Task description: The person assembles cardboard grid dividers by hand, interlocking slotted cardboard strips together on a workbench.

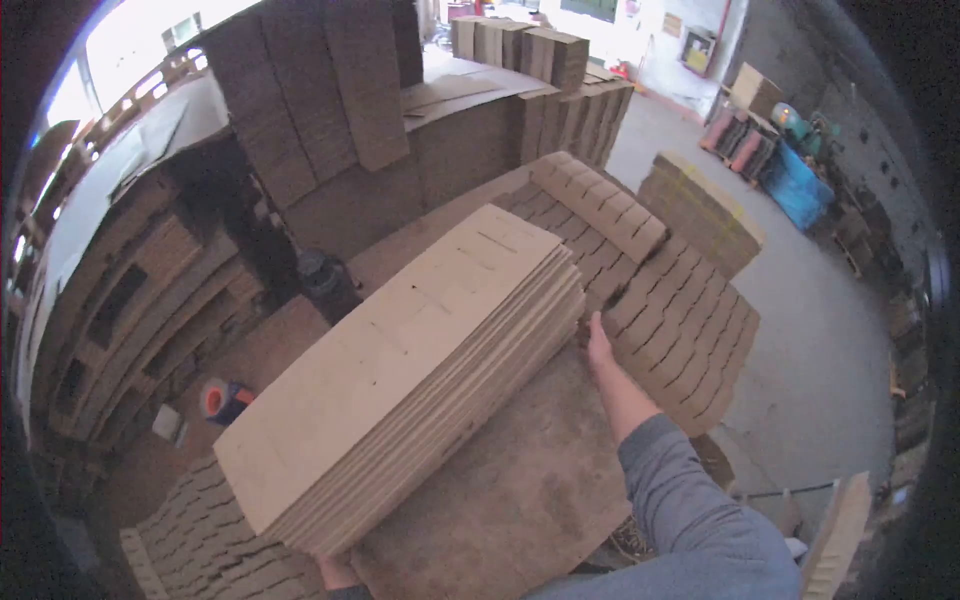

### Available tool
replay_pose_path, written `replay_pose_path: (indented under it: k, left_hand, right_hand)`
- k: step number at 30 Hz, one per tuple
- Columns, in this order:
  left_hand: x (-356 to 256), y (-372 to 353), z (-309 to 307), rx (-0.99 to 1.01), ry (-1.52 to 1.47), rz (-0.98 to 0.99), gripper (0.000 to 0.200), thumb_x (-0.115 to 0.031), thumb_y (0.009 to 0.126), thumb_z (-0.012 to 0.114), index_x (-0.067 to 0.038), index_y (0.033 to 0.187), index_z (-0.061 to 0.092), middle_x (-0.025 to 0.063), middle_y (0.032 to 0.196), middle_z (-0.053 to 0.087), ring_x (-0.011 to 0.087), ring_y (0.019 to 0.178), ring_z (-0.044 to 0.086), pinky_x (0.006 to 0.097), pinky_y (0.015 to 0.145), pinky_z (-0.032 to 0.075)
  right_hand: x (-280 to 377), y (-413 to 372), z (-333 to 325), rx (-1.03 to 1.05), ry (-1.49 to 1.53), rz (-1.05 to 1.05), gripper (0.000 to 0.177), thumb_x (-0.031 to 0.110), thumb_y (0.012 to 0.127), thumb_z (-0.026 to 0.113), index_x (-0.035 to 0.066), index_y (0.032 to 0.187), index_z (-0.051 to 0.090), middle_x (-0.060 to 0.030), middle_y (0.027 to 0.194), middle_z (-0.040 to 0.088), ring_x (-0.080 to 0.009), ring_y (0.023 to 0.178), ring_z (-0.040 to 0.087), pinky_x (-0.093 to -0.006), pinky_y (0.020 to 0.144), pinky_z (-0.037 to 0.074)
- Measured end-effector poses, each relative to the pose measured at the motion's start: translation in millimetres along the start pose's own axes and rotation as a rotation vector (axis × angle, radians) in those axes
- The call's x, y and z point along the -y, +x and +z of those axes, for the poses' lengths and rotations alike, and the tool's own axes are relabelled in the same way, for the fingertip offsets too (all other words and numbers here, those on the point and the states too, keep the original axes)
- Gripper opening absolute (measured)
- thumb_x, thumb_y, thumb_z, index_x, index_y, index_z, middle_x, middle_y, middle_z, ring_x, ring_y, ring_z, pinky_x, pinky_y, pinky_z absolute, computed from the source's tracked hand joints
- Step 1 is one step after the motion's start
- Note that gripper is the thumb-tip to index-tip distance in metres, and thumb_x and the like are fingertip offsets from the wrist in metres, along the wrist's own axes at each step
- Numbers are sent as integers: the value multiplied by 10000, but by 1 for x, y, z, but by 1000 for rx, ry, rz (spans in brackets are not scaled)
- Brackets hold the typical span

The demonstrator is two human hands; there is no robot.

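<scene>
Left hand (338, 572) and right hand (599, 348) are clasping the probably heavy, stiff, slide-prone cardboard stack (390, 360) sensibly by its ends, above the worktop (500, 490) edge.

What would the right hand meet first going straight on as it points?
Most likely the far end of the cardboard stack, which the right hand seems to touch; the slotted cardboard lies beyond. Depth there is unclear.

Tall stacks of brown cardboard sheets (315, 90) are standing in this workshop. A grey bare floor (820, 345) is running alongside.
</scene>
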State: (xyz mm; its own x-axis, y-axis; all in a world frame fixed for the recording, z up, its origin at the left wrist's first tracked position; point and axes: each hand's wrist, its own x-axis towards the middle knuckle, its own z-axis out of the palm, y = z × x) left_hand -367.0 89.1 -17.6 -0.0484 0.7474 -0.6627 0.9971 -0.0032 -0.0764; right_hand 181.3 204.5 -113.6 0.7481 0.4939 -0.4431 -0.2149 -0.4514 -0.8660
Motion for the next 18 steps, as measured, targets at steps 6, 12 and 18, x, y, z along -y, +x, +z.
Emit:
replay_pose_path:
  k: [6,12,18]
  left_hand:
    - [124,170,236,-147,571,-125,574,-518,981,410,-163,1415,286,69,1449,279,281,1305,301,411,1092,300]
    - [156,177,260,-499,1263,-54,710,-571,936,487,-84,1440,374,138,1438,410,348,1319,366,518,1073,342]
    - [152,155,244,-630,982,-346,604,-472,960,498,-65,1406,459,134,1384,501,322,1261,459,468,1051,400]
  right_hand:
    - [12,-9,12,48,-40,71,841,767,887,258,121,1332,559,-156,1533,344,-323,1438,271,-511,1168,201]
    - [24,-20,11,99,-16,50,1069,887,782,218,70,1428,459,-187,1565,261,-360,1468,184,-559,1189,120]
    - [18,-8,7,192,-3,25,1096,859,812,242,-22,1449,380,-180,1561,276,-322,1465,208,-481,1206,142]
